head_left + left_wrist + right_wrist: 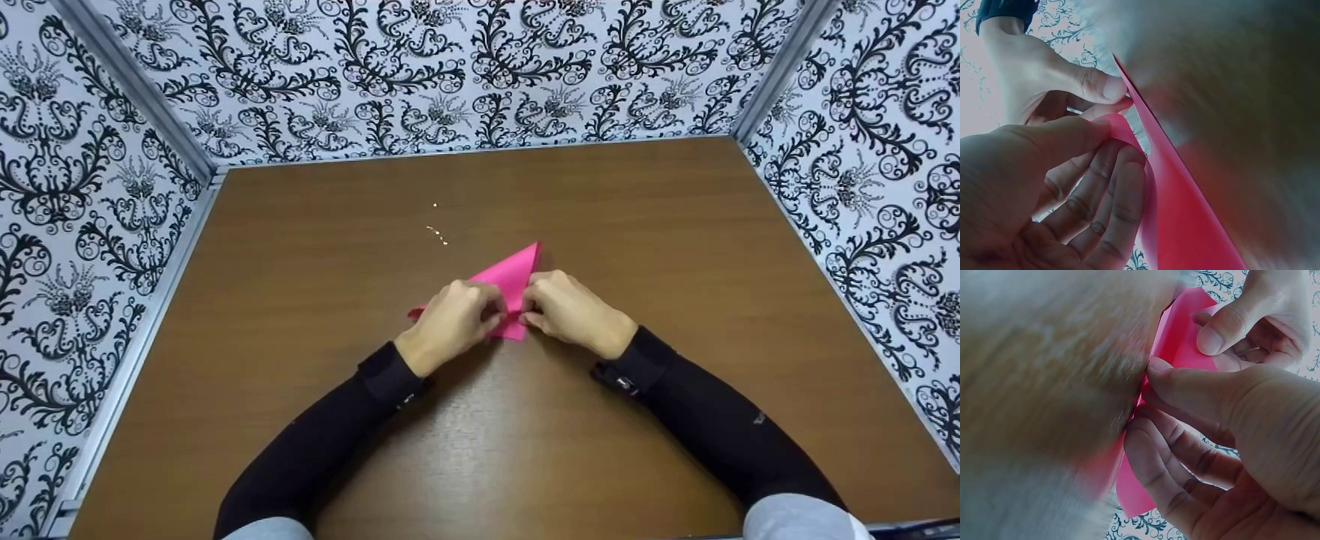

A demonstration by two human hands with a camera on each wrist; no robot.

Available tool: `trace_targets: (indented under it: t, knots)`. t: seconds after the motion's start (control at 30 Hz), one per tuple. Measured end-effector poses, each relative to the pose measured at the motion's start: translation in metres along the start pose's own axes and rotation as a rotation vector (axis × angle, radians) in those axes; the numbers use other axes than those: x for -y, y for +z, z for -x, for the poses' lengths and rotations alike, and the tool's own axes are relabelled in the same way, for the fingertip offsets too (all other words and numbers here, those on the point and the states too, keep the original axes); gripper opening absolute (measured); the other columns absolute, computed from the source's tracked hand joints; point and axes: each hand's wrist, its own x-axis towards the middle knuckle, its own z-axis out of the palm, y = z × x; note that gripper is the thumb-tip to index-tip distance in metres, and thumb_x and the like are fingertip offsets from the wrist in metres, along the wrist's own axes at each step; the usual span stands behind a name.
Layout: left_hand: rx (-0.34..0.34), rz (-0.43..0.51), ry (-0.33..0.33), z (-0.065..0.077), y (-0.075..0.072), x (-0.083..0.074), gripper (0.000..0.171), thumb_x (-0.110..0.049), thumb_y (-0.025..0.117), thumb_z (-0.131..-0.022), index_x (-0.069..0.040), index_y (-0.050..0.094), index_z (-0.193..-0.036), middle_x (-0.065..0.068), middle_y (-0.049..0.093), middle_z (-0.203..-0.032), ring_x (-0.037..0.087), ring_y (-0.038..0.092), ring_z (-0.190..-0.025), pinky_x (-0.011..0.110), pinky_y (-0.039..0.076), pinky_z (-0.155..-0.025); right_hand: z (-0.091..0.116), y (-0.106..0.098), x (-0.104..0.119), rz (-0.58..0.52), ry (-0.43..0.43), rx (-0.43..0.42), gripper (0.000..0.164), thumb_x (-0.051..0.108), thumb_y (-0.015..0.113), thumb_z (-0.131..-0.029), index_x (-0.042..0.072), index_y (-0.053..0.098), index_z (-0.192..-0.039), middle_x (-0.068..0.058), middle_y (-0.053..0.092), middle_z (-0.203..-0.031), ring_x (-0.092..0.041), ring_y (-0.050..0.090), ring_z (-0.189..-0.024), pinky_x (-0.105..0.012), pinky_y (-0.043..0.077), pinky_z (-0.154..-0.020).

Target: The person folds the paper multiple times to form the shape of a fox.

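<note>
A sheet of pink paper (507, 274), partly folded, stands at the middle of the brown table, with a pointed corner toward the back right. The left hand (459, 316) pinches its near flap between thumb and curled fingers; the left wrist view shows that flap (1120, 129) bending away from the larger sheet (1176, 219). On the right edge, the right hand (574, 309) grips the paper between thumb and fingertips. In the right wrist view the right thumb (1185, 385) lies along the paper's edge. The hands cover part of the folds.
Small bright specks (438, 234) show on the table (337, 225) behind the paper. White panels with black scrollwork (420, 67) stand along the back and both sides, joined by grey metal posts (142, 82).
</note>
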Motion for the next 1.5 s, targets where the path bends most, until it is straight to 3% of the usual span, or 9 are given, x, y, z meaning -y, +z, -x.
trace_targets:
  t: [0.4,0.7,0.9,1.2,1.5]
  knots:
    - [0.008,0.013,0.052,0.002,0.002,-0.006,0.008,-0.008,0.090,-0.101,-0.011,0.084,-0.097,0.003,0.086,-0.094,0.017,0.080,-0.084,0.040,0.070,-0.077,0.002,0.000,0.000,0.056,0.026,-0.005,0.018,0.005,0.092,-0.096,0.009,0.082,-0.082,-0.009,0.075,-0.086,-0.019,0.068,-0.077,-0.039,0.062,-0.068]
    - [0.053,0.031,0.051,0.001,0.002,-0.011,0.005,-0.009,0.092,-0.100,-0.010,0.087,-0.100,0.004,0.088,-0.098,0.021,0.083,-0.092,0.041,0.071,-0.086,0.003,0.000,-0.001,0.054,0.027,-0.016,0.018,0.006,0.092,-0.096,0.008,0.081,-0.082,-0.011,0.077,-0.087,-0.020,0.070,-0.076,-0.041,0.064,-0.068]
    - [0.058,-0.020,0.081,0.000,0.003,-0.014,0.006,-0.009,0.093,-0.100,-0.011,0.088,-0.098,0.003,0.088,-0.098,0.022,0.085,-0.095,0.040,0.071,-0.089,0.002,-0.001,-0.002,0.041,0.023,-0.016,0.014,0.007,0.093,-0.096,0.010,0.085,-0.086,-0.009,0.079,-0.089,-0.019,0.070,-0.078,-0.040,0.064,-0.069]
    - [0.023,-0.070,0.167,0.000,0.012,-0.006,0.011,-0.004,0.092,-0.098,-0.013,0.088,-0.093,0.001,0.087,-0.093,0.018,0.083,-0.088,0.037,0.069,-0.078,0.001,-0.005,0.000,-0.002,0.022,0.001,0.014,0.008,0.094,-0.097,0.008,0.085,-0.086,-0.009,0.078,-0.088,-0.018,0.067,-0.077,-0.038,0.061,-0.068]
    - [0.054,-0.113,0.128,0.001,0.007,-0.015,0.008,-0.008,0.093,-0.099,-0.015,0.091,-0.095,0.003,0.088,-0.096,0.021,0.084,-0.091,0.040,0.070,-0.082,0.002,-0.010,-0.003,-0.036,-0.015,0.006,0.014,0.005,0.096,-0.092,0.008,0.085,-0.084,-0.005,0.077,-0.082,-0.019,0.070,-0.076,-0.039,0.064,-0.070]
